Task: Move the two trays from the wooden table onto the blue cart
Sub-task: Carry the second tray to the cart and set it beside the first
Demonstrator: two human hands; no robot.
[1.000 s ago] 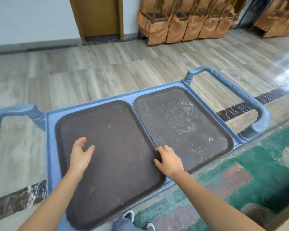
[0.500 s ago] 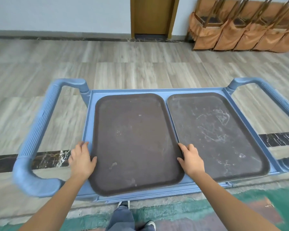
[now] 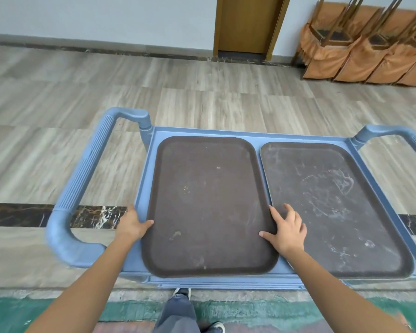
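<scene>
- the cart's handle (image 3: 82, 179) curved out at the far left, untouched.
- the left hand (image 3: 131, 224) lay at the left tray (image 3: 207, 203)'s outer edge, fingers loose and open, gripping nothing, probably to square it.
- the right hand (image 3: 287, 229) rested spread and open across the seam, steadying that tray against the right tray (image 3: 332, 207).
- both trays sat flat on the blue cart (image 3: 226, 281), side by side to fit.
</scene>
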